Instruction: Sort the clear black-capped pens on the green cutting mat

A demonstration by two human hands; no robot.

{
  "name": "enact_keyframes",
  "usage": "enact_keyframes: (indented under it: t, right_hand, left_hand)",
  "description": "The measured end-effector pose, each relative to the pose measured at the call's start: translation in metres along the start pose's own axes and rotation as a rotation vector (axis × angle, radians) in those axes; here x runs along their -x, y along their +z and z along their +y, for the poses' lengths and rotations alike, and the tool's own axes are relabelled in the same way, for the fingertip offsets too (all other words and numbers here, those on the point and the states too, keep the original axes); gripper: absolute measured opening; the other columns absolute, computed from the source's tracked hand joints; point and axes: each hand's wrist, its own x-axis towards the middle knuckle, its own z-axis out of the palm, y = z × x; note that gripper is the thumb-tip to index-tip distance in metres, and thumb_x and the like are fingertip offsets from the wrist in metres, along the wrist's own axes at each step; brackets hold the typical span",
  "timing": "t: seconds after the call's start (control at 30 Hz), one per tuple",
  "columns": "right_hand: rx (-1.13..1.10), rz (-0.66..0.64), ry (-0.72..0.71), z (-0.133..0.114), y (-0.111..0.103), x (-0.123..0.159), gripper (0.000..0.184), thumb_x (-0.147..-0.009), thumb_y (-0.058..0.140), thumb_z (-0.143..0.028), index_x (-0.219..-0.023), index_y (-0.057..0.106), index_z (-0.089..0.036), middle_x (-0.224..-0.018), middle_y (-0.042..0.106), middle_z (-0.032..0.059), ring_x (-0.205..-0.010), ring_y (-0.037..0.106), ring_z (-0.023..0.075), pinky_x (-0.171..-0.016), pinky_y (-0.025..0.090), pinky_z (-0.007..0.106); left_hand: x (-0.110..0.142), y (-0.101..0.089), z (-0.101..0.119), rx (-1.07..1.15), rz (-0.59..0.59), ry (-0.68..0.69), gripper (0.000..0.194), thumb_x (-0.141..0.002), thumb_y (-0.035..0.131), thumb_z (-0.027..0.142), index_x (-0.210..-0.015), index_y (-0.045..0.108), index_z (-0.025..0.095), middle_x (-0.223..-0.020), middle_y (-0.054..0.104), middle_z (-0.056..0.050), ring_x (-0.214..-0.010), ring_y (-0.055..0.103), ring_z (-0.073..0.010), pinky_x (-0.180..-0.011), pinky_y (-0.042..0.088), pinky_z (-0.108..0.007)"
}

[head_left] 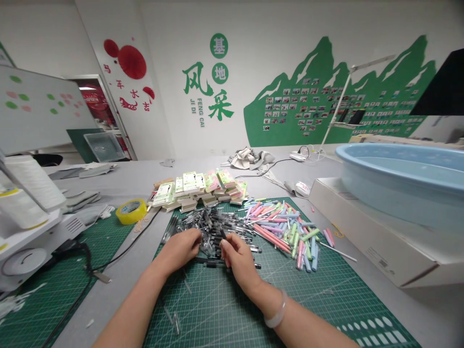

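Both my hands rest on a green cutting mat at the near edge of a heap of clear black-tipped pens. My left hand has its fingers curled into the pens, and what they hold is hidden. My right hand pinches a black pen piece between thumb and fingers. A pale bangle sits on my right wrist. To the right of the heap lies a pile of pastel pink, green and blue pen barrels. Behind both piles stand stacks of small pastel packets.
A roll of yellow tape lies left of the mat, with a black cable and a white machine further left on a second green mat. A flat white box carrying a blue tub fills the right side.
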Motion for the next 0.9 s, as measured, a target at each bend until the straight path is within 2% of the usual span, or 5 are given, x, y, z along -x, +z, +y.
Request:
enact_keyframes:
  t: [0.17,0.27,0.37,0.77,0.9]
  right_hand:
    - [0.083,0.004,0.0,0.002,-0.001,-0.002,0.023,-0.084,0.05,-0.041,-0.073,0.055,-0.02,-0.054,0.046,-0.0054,-0.046,0.04,0.0097,-0.044,0.03,0.022]
    - [0.142,-0.01,0.001,0.002,-0.001,-0.002,0.022,-0.084,0.05,-0.039,-0.079,0.062,-0.02,-0.056,0.05,-0.0037,-0.048,0.042,0.011,-0.046,0.031,0.023]
    - [0.175,-0.006,-0.004,0.003,0.0,-0.002,0.022,-0.084,0.051,-0.037,-0.083,0.065,-0.021,-0.056,0.051,-0.0031,-0.05,0.043,0.012,-0.048,0.032,0.024]
    - [0.245,-0.01,-0.034,0.003,0.001,-0.003,0.02,-0.083,0.052,-0.035,-0.077,0.065,-0.021,-0.056,0.051,-0.0026,-0.054,0.046,0.0134,-0.052,0.033,0.025]
    - [0.221,0.023,-0.051,0.002,0.0,-0.003,0.015,-0.077,0.058,-0.029,-0.089,0.063,-0.021,-0.068,0.056,-0.0021,-0.061,0.049,0.0136,-0.057,0.037,0.025]
  left_hand:
    - [-0.008,0.009,0.016,0.808,0.239,-0.179,0.024,-0.076,0.058,0.029,-0.096,0.065,0.019,-0.088,0.067,-0.003,-0.078,0.06,-0.0165,-0.071,0.046,-0.026]
    - [-0.011,0.019,0.028,1.332,0.305,-0.355,0.027,-0.07,0.068,0.031,-0.093,0.067,0.018,-0.088,0.067,-0.003,-0.075,0.061,-0.0136,-0.069,0.048,-0.023]
    - [-0.012,0.025,0.033,1.6,0.347,-0.459,0.028,-0.064,0.075,0.027,-0.089,0.067,0.018,-0.088,0.066,-0.002,-0.073,0.062,-0.0101,-0.067,0.049,-0.019]
    - [-0.01,0.023,0.037,1.591,0.344,-0.459,0.027,-0.064,0.075,0.027,-0.088,0.067,0.018,-0.089,0.066,-0.002,-0.078,0.061,-0.0108,-0.066,0.049,-0.017]
    - [-0.01,0.024,0.041,1.515,0.314,-0.435,0.025,-0.063,0.074,0.029,-0.084,0.068,0.017,-0.087,0.066,-0.003,-0.078,0.06,-0.0129,-0.067,0.048,-0.021]
